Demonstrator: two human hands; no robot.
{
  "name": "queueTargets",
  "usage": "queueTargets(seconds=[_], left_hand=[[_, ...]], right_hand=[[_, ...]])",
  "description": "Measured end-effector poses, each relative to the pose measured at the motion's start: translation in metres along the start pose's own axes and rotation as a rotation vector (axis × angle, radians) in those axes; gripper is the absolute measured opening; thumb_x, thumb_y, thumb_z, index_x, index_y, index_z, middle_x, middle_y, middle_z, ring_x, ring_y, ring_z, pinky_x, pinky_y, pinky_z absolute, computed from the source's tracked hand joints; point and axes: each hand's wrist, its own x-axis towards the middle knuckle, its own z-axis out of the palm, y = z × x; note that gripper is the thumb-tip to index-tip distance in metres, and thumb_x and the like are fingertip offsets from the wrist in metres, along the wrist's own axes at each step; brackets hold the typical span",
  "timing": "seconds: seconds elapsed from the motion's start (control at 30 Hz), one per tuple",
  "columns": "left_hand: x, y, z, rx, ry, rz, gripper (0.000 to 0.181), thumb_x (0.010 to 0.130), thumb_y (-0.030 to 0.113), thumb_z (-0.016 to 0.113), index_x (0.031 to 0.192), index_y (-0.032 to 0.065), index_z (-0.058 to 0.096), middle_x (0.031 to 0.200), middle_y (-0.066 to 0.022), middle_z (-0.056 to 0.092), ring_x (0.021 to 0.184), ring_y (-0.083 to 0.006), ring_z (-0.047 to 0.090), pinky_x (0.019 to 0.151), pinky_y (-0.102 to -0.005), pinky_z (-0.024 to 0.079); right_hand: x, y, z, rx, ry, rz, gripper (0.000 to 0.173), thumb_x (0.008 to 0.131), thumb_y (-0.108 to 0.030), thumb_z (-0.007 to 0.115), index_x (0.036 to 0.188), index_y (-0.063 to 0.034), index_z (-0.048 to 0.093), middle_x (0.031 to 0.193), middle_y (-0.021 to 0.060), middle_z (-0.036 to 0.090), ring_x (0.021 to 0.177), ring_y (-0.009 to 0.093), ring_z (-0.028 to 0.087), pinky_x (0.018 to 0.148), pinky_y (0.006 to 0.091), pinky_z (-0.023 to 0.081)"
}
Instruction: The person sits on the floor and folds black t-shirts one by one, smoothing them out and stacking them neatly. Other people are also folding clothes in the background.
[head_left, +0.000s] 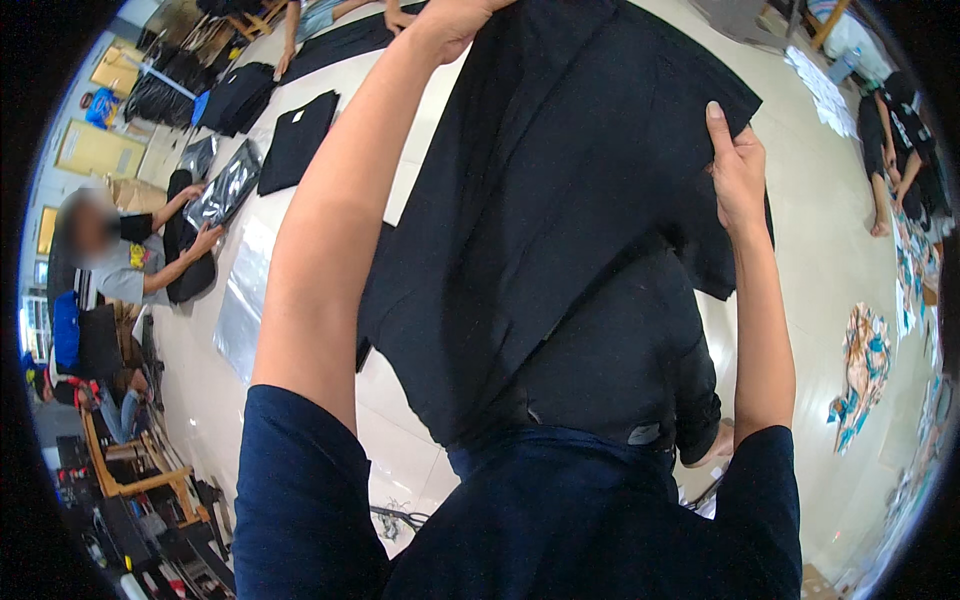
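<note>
A black cloth garment (570, 142), seemingly a shirt, is spread between my two hands and drapes down over my lap. At the top of the view my left hand (457, 26) grips its far edge; the fingertips are cut off by the frame. On the right side my right hand (735, 172) pinches the garment near a sleeve-like corner, thumb pointing up. Part of the lower cloth merges with my dark trousers, so its exact edge is hard to tell.
Left of me lie a folded black garment (298, 142) and clear plastic bags (247, 292). A co-worker (142, 247) holds a plastic-wrapped pack (225, 180). Another person's hands touch black cloth (349, 46) ahead. Scissors (405, 516) lie near me; patterned fabric (862, 375) lies right.
</note>
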Motion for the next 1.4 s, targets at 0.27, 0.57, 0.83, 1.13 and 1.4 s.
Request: queueTargets(seconds=[0.27,0.57,0.83,1.13,1.4], left_hand=[[-0.266,0.011,-0.025,-0.24,0.302,-0.023,0.04,0.108,0.02,0.058,0.146,0.0041,0.055,0.165,-0.0141,0.047,0.146,-0.023,0.047,0.124,-0.0428,0.034],[-0.514,-0.129,0.008,-1.334,0.651,0.061,0.046,0.112,0.028,0.039,0.15,0.0087,0.058,0.169,-0.0239,0.038,0.156,-0.0433,0.037,0.13,-0.0605,0.027],[-0.522,-0.13,-0.008,-0.804,0.944,-0.512,0.043,0.107,0.03,0.069,0.133,-0.0033,0.064,0.129,-0.0174,0.073,0.117,-0.0276,0.072,0.102,-0.0412,0.06],[-0.546,-0.147,-0.022,-0.466,0.815,-0.811,0.042,0.107,0.034,0.07,0.13,-0.0016,0.064,0.121,-0.0106,0.075,0.108,-0.0208,0.072,0.098,-0.0371,0.059],[-0.546,-0.144,-0.026,-0.454,0.725,-0.976,0.031,0.108,0.039,0.067,0.118,0.0096,0.068,0.107,0.0007,0.072,0.097,-0.0125,0.069,0.088,-0.0336,0.06]], right_hand=[[-0.15,-0.039,0.061,-0.435,-0.119,-0.775,0.031,0.089,-0.027,0.084,0.088,0.0011,0.07,0.072,0.0135,0.062,0.06,0.03,0.059,0.058,0.0415,0.049],[-0.329,0.021,0.149,-0.223,-1.117,-1.19,0.026,0.091,-0.015,0.063,0.112,-0.0023,0.073,0.089,0.0031,0.06,0.08,0.017,0.065,0.064,0.0306,0.052],[-0.357,0.04,0.157,-0.217,-1.264,-1.223,0.017,0.091,-0.015,0.064,0.101,-0.0016,0.07,0.091,0.0044,0.062,0.085,0.018,0.067,0.069,0.0325,0.053],[-0.363,0.035,0.157,-0.151,-1.416,-1.228,0.027,0.096,-0.015,0.06,0.117,-0.0001,0.068,0.096,0.0045,0.062,0.092,0.018,0.065,0.077,0.0328,0.052],[-0.348,0.014,0.144,-0.306,-1.424,-1.086,0.03,0.095,-0.013,0.06,0.122,-0.0006,0.067,0.097,0.0049,0.059,0.094,0.019,0.061,0.079,0.0329,0.049]])
